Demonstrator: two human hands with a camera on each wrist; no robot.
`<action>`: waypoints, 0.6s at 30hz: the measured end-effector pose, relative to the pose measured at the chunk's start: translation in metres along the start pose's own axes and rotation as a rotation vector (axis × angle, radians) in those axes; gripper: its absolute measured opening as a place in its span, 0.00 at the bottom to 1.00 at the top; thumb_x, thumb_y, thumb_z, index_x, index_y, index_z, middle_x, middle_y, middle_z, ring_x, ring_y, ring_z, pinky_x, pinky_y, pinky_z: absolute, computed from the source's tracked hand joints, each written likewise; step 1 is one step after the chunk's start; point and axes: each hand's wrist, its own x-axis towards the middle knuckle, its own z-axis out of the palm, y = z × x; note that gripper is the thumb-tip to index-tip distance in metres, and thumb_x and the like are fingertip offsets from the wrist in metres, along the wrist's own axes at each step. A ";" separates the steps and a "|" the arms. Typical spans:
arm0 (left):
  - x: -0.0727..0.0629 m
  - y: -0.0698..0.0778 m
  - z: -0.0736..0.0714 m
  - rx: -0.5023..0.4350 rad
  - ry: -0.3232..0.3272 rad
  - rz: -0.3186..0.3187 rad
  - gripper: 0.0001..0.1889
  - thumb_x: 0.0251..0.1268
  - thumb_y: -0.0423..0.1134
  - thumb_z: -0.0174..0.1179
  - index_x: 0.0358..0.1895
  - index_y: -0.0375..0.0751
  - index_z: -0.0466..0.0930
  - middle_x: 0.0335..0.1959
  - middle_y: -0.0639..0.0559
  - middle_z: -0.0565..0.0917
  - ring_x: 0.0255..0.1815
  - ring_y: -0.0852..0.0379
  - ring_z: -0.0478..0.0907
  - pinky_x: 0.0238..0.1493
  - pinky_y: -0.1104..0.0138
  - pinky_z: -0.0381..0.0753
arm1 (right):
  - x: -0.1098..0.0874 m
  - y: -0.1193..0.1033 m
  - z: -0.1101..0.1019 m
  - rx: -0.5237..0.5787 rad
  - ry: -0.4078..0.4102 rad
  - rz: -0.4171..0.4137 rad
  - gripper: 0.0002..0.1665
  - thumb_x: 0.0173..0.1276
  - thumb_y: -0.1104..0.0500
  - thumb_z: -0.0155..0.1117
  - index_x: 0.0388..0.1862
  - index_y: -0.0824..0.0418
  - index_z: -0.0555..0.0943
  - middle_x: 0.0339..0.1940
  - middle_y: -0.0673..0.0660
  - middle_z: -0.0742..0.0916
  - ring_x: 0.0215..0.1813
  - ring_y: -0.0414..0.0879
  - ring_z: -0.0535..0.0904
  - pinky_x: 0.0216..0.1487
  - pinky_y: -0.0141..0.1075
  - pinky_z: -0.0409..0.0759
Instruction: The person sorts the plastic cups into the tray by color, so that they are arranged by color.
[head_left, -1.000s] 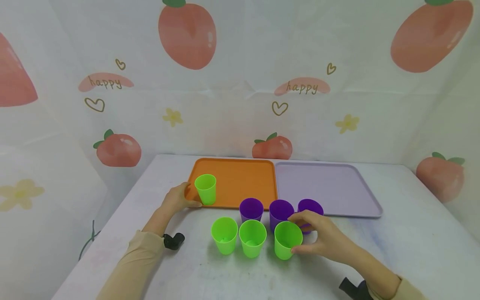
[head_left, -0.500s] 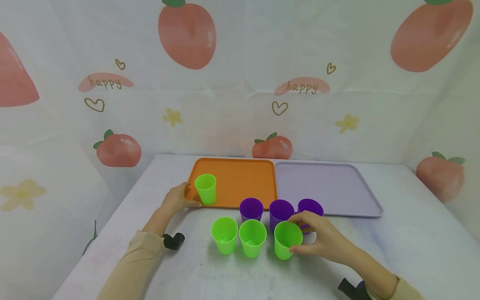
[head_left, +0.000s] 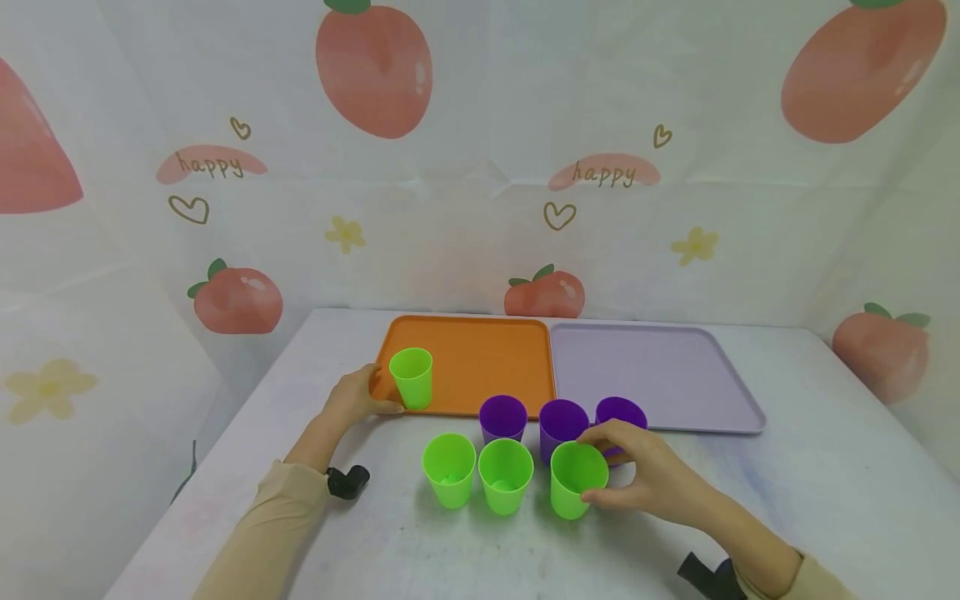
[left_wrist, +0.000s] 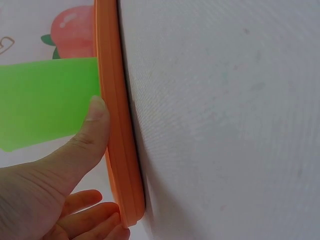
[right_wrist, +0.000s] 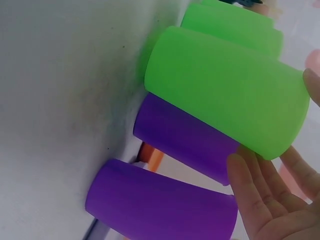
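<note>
In the head view my left hand (head_left: 352, 398) grips the near left corner of the orange tray (head_left: 483, 362). The left wrist view has its thumb on the tray's edge, fingers around the corner. One green cup (head_left: 415, 387) stands upright on the tray beside that hand. My right hand (head_left: 648, 475) holds a green cup (head_left: 572, 492) between thumb and fingers near the rim. Left of it two more green cups, one outer (head_left: 450, 475) and one inner (head_left: 506, 479), stand upright. Behind this row are purple cups: left (head_left: 502, 415), middle (head_left: 561, 425) and right (head_left: 619, 411), the last partly hidden by my fingers.
A lilac tray (head_left: 645, 375) lies right of the orange tray, their sides nearly touching. Both sit toward the back of the white-covered table (head_left: 450, 558). A printed cloth (head_left: 465, 167) hangs behind the table. Purple cups stand close to my right fingers in the right wrist view.
The green cup at my right hand has shifted very slightly to the right. My left hand, the trays and the other cups have stayed in place.
</note>
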 end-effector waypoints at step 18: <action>-0.003 0.002 -0.004 -0.004 -0.006 0.002 0.45 0.46 0.47 0.71 0.65 0.27 0.60 0.63 0.29 0.69 0.64 0.31 0.65 0.65 0.44 0.66 | 0.005 -0.014 -0.019 -0.047 0.012 -0.050 0.30 0.45 0.56 0.78 0.48 0.58 0.77 0.40 0.49 0.83 0.40 0.35 0.81 0.38 0.28 0.84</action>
